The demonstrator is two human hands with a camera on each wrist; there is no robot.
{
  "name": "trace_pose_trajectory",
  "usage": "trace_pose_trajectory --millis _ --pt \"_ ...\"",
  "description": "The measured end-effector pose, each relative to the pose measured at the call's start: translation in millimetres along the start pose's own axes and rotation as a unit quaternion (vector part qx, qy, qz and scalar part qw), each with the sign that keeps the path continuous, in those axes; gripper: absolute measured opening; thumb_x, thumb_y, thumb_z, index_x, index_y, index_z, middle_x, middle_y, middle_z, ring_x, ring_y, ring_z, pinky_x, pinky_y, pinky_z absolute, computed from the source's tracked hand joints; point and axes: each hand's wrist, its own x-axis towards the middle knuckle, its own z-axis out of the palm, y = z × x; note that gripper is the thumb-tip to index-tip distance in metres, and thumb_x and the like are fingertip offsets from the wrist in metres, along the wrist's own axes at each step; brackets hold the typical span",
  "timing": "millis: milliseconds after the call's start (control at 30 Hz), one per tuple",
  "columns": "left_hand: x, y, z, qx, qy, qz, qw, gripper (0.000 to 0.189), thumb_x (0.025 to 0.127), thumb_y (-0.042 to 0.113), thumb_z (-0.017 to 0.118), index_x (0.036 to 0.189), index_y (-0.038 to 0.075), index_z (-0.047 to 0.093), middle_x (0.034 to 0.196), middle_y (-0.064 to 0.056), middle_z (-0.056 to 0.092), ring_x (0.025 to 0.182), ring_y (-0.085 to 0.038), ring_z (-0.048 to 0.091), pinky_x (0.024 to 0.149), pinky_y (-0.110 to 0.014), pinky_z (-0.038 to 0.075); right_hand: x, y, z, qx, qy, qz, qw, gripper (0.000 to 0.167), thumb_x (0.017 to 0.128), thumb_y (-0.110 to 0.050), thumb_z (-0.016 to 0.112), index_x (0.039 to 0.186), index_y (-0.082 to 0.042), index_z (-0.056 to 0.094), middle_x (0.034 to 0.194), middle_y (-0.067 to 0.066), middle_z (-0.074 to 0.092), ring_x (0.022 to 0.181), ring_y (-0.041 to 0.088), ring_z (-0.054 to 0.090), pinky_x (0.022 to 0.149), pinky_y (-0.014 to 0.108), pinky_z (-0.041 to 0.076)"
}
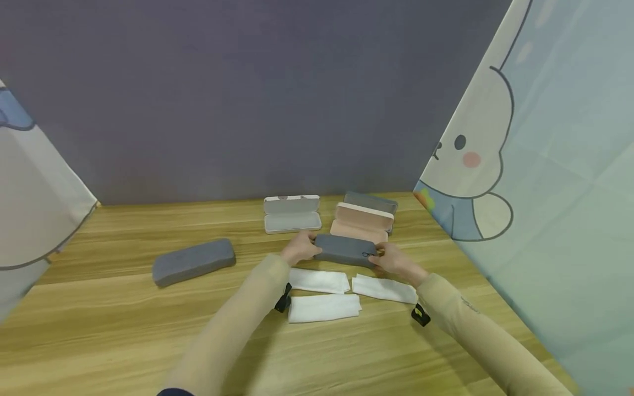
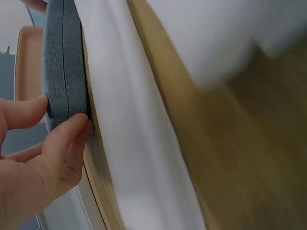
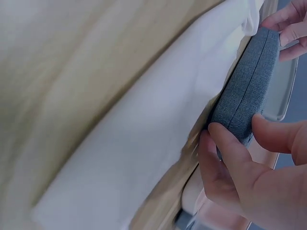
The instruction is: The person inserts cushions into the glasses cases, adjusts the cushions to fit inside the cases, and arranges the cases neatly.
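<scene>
A closed blue-grey fabric glasses case (image 1: 342, 249) lies between my two hands, a small glasses print near its right end. My left hand (image 1: 299, 248) pinches the left end, thumb on the top and fingertips at the lower edge, as the left wrist view shows. At the opposite end my right hand (image 1: 394, 260) grips the case in the same way. In the right wrist view the seam (image 3: 249, 79) along the case's side is closed. Just in front of it lie folded white cloths (image 1: 319, 280).
Behind the held case stand an open pink glasses case (image 1: 362, 220) and a dark grey one (image 1: 371, 202). An open case with a pale grey inside (image 1: 292, 221) stands left of them. Another closed grey case (image 1: 193, 263) lies further left on the wooden table (image 1: 124, 341).
</scene>
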Motion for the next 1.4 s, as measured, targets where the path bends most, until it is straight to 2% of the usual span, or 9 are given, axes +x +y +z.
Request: trace_pose_trajectory --millis 100,200,333,433,600,767,933,1167,1400 --pt "-5.2 -4.0 -6.8 -0.013 0.000 -0.007 0.9999 0.049 0.092 0.007 0.061 0.137 -0.005 0.046 0.136 -0.023 0.050 0.117 -0.033 0.057 0.092 -0.037 0.054 4.8 -4.9 4.9 0.009 -0.009 -0.012 0.9998 0.056 0.098 -0.008 0.051 0.140 0.019 0.025 0.139 0.038 0.037 0.122 0.043 0.052 0.093 0.040 0.054" --pt "-10.8 -10.0 -14.2 -0.017 -0.002 -0.015 0.9998 0.053 0.093 0.008 0.060 0.140 -0.006 0.041 0.141 -0.024 0.044 0.119 -0.036 0.057 0.097 -0.042 0.051 9.6 -8.9 11.4 0.012 -0.011 -0.021 0.9996 0.053 0.098 -0.007 0.052 0.138 0.018 0.030 0.135 0.036 0.043 0.119 0.041 0.055 0.091 0.039 0.054" --pt "-18.9 -18.2 -25.4 -0.021 0.001 -0.022 0.9995 0.058 0.094 0.010 0.059 0.144 -0.006 0.034 0.146 -0.026 0.038 0.120 -0.038 0.056 0.100 -0.045 0.049 14.8 -17.4 19.0 -0.011 -0.006 -0.031 0.9994 0.052 0.096 -0.008 0.056 0.137 0.016 0.036 0.126 0.031 0.054 0.106 0.034 0.064 0.086 0.037 0.056" --pt "-26.0 -23.3 -34.2 -0.024 0.005 -0.025 0.9994 0.058 0.095 0.010 0.057 0.145 -0.006 0.032 0.146 -0.027 0.037 0.121 -0.040 0.055 0.100 -0.045 0.049 18.5 -26.4 23.6 -0.028 -0.011 -0.040 0.9987 0.052 0.096 -0.010 0.056 0.138 0.014 0.037 0.123 0.028 0.058 0.100 0.031 0.066 0.085 0.036 0.055" --pt "-41.5 -33.3 -46.3 -0.028 0.022 -0.035 0.9988 0.057 0.096 0.010 0.055 0.145 -0.007 0.031 0.144 -0.030 0.040 0.122 -0.041 0.053 0.100 -0.046 0.048 24.3 -42.2 34.3 -0.027 -0.017 -0.056 0.9979 0.051 0.095 -0.008 0.057 0.138 0.014 0.039 0.127 0.026 0.056 0.110 0.033 0.061 0.084 0.034 0.055" --pt "-58.7 -46.5 -53.9 -0.017 0.057 -0.041 0.9974 0.057 0.096 0.010 0.055 0.144 -0.011 0.030 0.139 -0.032 0.043 0.126 -0.043 0.048 0.100 -0.047 0.048 29.8 -56.4 49.1 -0.007 -0.030 -0.064 0.9975 0.053 0.094 -0.004 0.057 0.139 0.015 0.036 0.132 0.030 0.051 0.115 0.037 0.058 0.086 0.036 0.056" --pt "-76.6 -56.0 -62.0 0.005 0.085 -0.057 0.9948 0.057 0.096 0.013 0.056 0.143 -0.009 0.033 0.139 -0.031 0.044 0.128 -0.044 0.045 0.098 -0.048 0.048 34.3 -69.0 64.8 0.003 -0.039 -0.071 0.9967 0.053 0.093 -0.002 0.058 0.140 0.013 0.037 0.129 0.031 0.053 0.113 0.038 0.060 0.085 0.035 0.057" --pt "-101.6 -68.8 -75.2 0.023 0.106 -0.066 0.9919 0.057 0.096 0.016 0.058 0.142 -0.008 0.036 0.132 -0.032 0.049 0.117 -0.043 0.054 0.088 -0.044 0.054 37.2 -85.2 80.1 -0.001 -0.072 -0.072 0.9947 0.054 0.094 -0.005 0.058 0.141 0.010 0.036 0.134 0.030 0.050 0.117 0.034 0.058 0.089 0.034 0.055" --pt "-127.7 -80.7 -86.9 0.030 0.113 -0.074 0.9904 0.060 0.096 0.018 0.057 0.143 -0.011 0.032 0.132 -0.034 0.047 0.113 -0.043 0.055 0.087 -0.047 0.053 34.8 -104.3 95.9 -0.020 -0.094 -0.105 0.9899 0.052 0.093 -0.005 0.060 0.139 0.008 0.041 0.134 0.026 0.053 0.120 0.032 0.056 0.091 0.034 0.054"
